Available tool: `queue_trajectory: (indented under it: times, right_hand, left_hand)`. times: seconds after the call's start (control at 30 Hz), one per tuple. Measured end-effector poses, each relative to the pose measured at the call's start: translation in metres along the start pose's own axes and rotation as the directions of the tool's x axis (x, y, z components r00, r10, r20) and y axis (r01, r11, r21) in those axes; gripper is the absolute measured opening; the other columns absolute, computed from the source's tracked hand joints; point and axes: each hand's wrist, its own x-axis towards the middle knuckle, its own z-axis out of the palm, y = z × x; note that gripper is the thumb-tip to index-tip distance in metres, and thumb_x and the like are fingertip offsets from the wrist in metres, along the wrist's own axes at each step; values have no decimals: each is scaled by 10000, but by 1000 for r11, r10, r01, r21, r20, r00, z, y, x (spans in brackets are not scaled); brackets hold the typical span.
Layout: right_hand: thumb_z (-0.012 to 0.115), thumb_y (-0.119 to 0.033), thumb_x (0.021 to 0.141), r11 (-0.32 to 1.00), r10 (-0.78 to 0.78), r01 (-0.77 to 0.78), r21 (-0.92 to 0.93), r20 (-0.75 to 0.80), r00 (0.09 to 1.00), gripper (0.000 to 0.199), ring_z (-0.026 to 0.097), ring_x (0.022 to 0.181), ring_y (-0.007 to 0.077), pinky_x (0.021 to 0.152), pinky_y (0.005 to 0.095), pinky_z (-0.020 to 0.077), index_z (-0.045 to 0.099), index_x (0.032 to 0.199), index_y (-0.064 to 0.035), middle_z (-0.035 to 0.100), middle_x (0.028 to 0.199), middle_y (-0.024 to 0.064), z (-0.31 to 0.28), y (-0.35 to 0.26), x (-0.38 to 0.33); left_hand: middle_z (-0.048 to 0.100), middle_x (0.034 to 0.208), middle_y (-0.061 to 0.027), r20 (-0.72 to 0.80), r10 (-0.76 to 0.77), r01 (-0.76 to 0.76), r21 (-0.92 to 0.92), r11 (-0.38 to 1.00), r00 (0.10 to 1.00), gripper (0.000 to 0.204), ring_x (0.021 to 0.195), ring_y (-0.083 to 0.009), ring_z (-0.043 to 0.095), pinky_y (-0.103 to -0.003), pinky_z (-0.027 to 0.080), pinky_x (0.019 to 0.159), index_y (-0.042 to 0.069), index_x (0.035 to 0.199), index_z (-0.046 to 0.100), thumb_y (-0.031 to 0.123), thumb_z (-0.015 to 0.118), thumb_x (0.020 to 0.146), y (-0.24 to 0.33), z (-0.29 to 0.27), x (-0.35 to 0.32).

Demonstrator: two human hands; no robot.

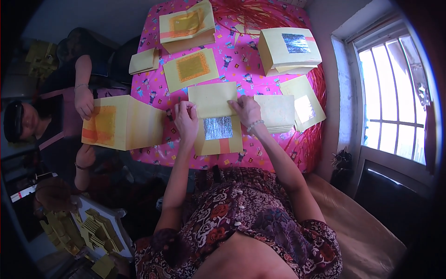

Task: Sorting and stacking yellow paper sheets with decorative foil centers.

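Both hands [186, 116] [248, 111] half-curled, holding yellow sheet [212, 96] @ L/R edges.

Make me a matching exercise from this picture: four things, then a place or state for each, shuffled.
Column one
1. The person's own right hand
2. Rectangular silver patch nearest the person
3. Long, thin red strips
4. Bright window with bars

Column two
A. Across the far side and along the right edge of the pink patterned table
B. Has a beaded bracelet at its wrist
C. To the table's right
D. On yellow paper, beside an orange-red strip

Pairs: 1-B, 2-D, 3-A, 4-C
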Motion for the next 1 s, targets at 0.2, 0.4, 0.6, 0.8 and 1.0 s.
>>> queue_trajectory:
  times: [0.2, 0.4, 0.6, 0.8, 1.0]
  right_hand:
    - [678, -438, 845, 997, 63, -61, -53, 50, 997, 431, 643, 792, 383, 741, 461, 514, 632, 862, -9, 638, 854, 208, -1, -3, 7]
    - [668, -443, 853, 997, -7, 5, -72, -25, 1000, 457, 627, 770, 377, 714, 462, 493, 604, 789, 5, 616, 831, 209, 10, 4, 12]
    - [686, -383, 842, 992, -18, 10, -130, -59, 998, 422, 637, 870, 403, 745, 478, 519, 552, 970, -4, 604, 1005, 224, 12, 1, 11]
    - [728, -299, 773, 891, -443, 393, -229, -238, 865, 386, 606, 839, 334, 691, 431, 501, 490, 945, -48, 567, 862, 148, 5, -15, -1]
    - [689, -278, 806, 808, -542, 508, -299, -38, 840, 248, 621, 803, 266, 688, 392, 486, 544, 848, -81, 617, 809, 86, 23, 0, -10]
  left_hand:
    - [548, 874, -107, -66, 212, -195, 201, 960, 975, 109, 768, -305, 598, -418, 481, 654, 60, 924, 551, 121, 631, 882, 1, 5, 2]
    - [551, 960, -156, 269, 83, -139, 199, 970, 960, 189, 878, -350, 573, -448, 465, 779, 73, 966, 546, 221, 630, 884, 3, 6, 12]
    - [528, 1001, -174, 368, 125, -294, 450, 843, 921, 513, 988, -362, 569, -428, 489, 831, -9, 996, 523, 397, 745, 775, 35, 16, 4]
    - [494, 1059, -193, 353, -2, -153, 412, 898, 935, 494, 987, -362, 570, -429, 510, 839, -25, 1038, 496, 303, 763, 781, 37, 26, -1]
    - [476, 1081, -208, 367, -57, -78, 343, 936, 929, 495, 1002, -393, 566, -454, 503, 847, -39, 1097, 458, 264, 731, 818, 42, 22, -2]
